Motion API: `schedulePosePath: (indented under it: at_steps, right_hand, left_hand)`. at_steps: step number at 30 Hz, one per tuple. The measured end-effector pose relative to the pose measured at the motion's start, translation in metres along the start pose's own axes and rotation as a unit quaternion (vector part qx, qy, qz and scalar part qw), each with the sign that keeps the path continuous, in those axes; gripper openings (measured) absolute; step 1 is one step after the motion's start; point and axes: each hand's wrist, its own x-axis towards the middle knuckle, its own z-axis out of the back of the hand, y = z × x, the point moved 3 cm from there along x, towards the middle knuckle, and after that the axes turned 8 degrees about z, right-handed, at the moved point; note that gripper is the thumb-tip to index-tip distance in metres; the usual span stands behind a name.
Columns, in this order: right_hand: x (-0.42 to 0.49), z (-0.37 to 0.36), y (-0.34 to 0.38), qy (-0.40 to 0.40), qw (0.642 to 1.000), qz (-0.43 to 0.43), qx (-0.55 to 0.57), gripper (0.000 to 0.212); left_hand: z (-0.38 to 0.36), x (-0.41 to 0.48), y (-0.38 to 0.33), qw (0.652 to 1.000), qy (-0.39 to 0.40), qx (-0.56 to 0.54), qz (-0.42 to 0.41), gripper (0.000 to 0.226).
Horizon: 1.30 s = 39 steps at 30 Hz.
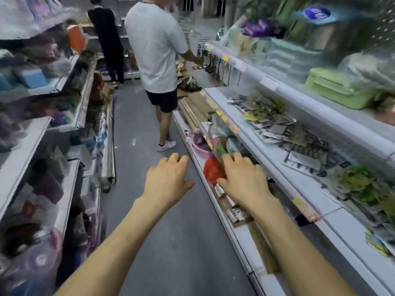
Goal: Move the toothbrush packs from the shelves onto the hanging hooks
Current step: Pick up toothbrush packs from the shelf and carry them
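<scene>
The toothbrush pack is held in the right hand, in front of the rail of the middle shelf on the right side of the aisle. The grip is closed: the fingers are curled round the lower end of the pack. The pack is blurred, so its identity is taken from the task; only clear film with green and pink print is made out.

The left hand is released, with fingers relaxed and spread, and nothing is held in it. It is positioned over the aisle floor, just beside the right hand and apart from the pack.

The long axis of the pack is directed up and away from the grip, tilted slightly to the left, so the free upper end leads. More flat packs are laid on the shelf to the right.

No hook for this pack can be identified. Hanging utensils are seen farther along. The free end is judged to be the end to be presented to a hook, by the right hand.
</scene>
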Motion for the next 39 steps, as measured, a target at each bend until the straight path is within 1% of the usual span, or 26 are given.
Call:
schedulePosePath:
  at_steps: [2,5,9,13,16,21,24,26,28,31,34,36,39]
  right_hand:
    - [0.029,-0.001,-0.014,-0.017,0.999,-0.039,-0.002,0.049]
    - [0.061,-0.011,-0.039,0.001,0.996,-0.092,0.005,0.054]
    - [0.11,-0.032,-0.081,0.009,0.988,-0.154,0.019,0.05]
    - [0.171,-0.055,-0.123,0.006,0.983,-0.183,0.023,0.05]
    - [0.222,-0.065,-0.151,0.017,0.98,-0.194,0.042,0.054]
    - [0.295,-0.08,-0.188,0.02,0.977,-0.205,0.051,0.056]
    - [0.315,-0.097,-0.21,0.018,0.968,-0.244,0.064,0.059]
    - [0.324,-0.11,-0.227,0.009,0.956,-0.281,0.081,0.057]
    - [0.324,-0.129,-0.244,-0.012,0.934,-0.338,0.111,0.052]
    - [0.313,-0.151,-0.264,-0.05,0.875,-0.45,0.168,0.045]
    - [0.297,-0.172,-0.278,-0.056,0.831,-0.529,0.163,0.039]
    - [0.286,-0.182,-0.286,-0.075,0.789,-0.583,0.182,0.039]
    - [0.272,-0.197,-0.295,-0.117,0.726,-0.637,0.229,0.046]
  left_hand:
    - [-0.002,0.049,-0.004,0.999,-0.004,-0.01,-0.034,0.056]
    - [-0.01,0.109,-0.022,0.996,0.011,-0.035,-0.081,0.058]
    - [-0.035,0.187,-0.053,0.988,0.016,-0.047,-0.146,0.071]
    - [-0.061,0.269,-0.078,0.983,0.024,-0.05,-0.173,0.055]
    - [-0.073,0.326,-0.088,0.982,0.036,-0.054,-0.176,0.051]
    - [-0.09,0.412,-0.1,0.981,0.033,-0.049,-0.186,0.054]
    - [-0.104,0.452,-0.116,0.974,0.033,-0.041,-0.222,0.056]
    - [-0.113,0.477,-0.132,0.965,0.049,-0.045,-0.253,0.058]
    - [-0.127,0.502,-0.147,0.952,0.071,-0.059,-0.292,0.06]
    - [-0.147,0.534,-0.164,0.934,0.09,-0.053,-0.343,0.057]
    - [-0.17,0.56,-0.174,0.919,0.103,-0.055,-0.376,0.056]
    - [-0.184,0.574,-0.18,0.91,0.133,-0.05,-0.39,0.055]
    - [-0.205,0.592,-0.186,0.895,0.164,-0.031,-0.415,0.055]
